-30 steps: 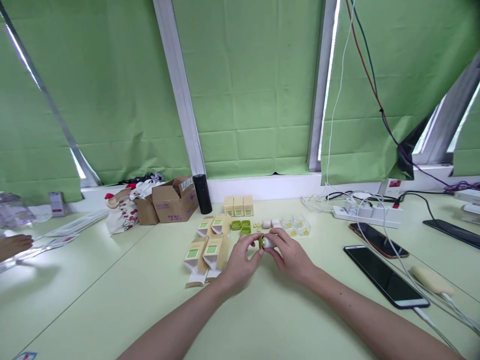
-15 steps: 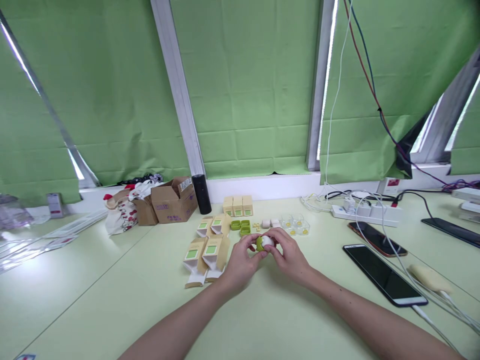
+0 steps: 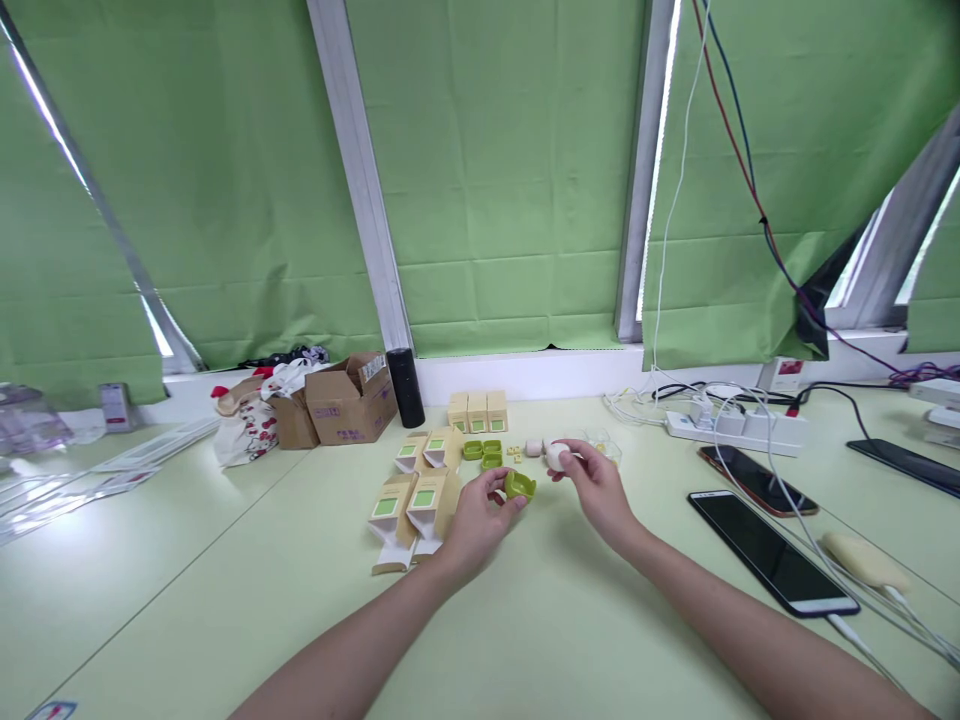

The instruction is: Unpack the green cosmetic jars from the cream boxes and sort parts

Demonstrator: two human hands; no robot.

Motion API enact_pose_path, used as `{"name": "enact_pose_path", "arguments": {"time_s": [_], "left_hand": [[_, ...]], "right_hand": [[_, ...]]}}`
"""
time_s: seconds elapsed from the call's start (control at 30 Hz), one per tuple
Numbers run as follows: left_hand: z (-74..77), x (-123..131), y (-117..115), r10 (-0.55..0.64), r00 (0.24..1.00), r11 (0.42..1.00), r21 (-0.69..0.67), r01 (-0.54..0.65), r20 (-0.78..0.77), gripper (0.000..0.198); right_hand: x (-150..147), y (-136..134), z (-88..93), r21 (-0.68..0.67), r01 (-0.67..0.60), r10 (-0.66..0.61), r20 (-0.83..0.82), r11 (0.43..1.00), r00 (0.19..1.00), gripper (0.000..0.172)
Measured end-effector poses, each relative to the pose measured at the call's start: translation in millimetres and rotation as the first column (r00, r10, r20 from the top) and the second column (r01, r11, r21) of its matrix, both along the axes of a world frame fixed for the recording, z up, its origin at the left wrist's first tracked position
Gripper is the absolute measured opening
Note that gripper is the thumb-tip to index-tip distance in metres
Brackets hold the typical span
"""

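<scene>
My left hand (image 3: 478,522) is closed on a small green cup-shaped piece (image 3: 520,487), its open side showing. To the right and apart from it, my right hand (image 3: 598,492) pinches a white rounded piece (image 3: 556,457) between thumb and fingers. Just beyond the hands lie several small green square cups (image 3: 491,461), tiny yellow pieces (image 3: 514,452) and a pale pinkish block (image 3: 533,447). Clear plastic cups (image 3: 602,440) stand behind my right hand, which partly hides them. Several small open cartons (image 3: 386,500) with green labels lie left of my left hand.
Three closed cartons (image 3: 478,408) stand farther back. Behind to the left are a cardboard box (image 3: 349,408), a black cylinder (image 3: 406,388) and a patterned bag (image 3: 246,430). Phones (image 3: 772,550), cables and a power strip (image 3: 739,432) lie on the right.
The green cup and the white piece, together between both hands before, are now apart. My right hand has moved right and slightly away with the white piece; the green cup stays in my left hand.
</scene>
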State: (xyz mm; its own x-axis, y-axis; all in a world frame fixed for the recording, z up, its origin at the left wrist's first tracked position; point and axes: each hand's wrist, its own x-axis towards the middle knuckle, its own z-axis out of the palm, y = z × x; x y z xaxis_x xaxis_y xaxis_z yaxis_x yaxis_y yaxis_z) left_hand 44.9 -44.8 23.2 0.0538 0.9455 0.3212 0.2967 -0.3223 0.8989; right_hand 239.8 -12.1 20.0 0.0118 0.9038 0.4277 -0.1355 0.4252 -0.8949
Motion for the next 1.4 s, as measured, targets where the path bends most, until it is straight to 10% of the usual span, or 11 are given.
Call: {"name": "enact_pose_path", "arguments": {"time_s": [0.2, 0.93, 1.4], "left_hand": [[-1.0, -0.5, 2.4, 0.023, 0.992, 0.998, 0.052, -0.030, 0.121, 0.045], [-8.3, -1.2, 3.7, 0.066, 0.987, 0.996, 0.057, -0.075, 0.148, 0.047], [-6.2, -1.1, 2.3, 0.080, 0.987, 0.995, 0.046, -0.087, 0.141, 0.047]], "right_hand": [[11.9, 17.6, -4.7, -0.238, -0.267, 0.173, -0.352, 0.934, 0.920, 0.045], [6.8, 0.6, 9.7, -0.227, -0.372, 0.272, -0.373, 0.900, 0.887, 0.045], [3.3, 16.7, 15.9, -0.022, 0.051, -0.054, -0.120, 0.998, 0.991, 0.058]]}}
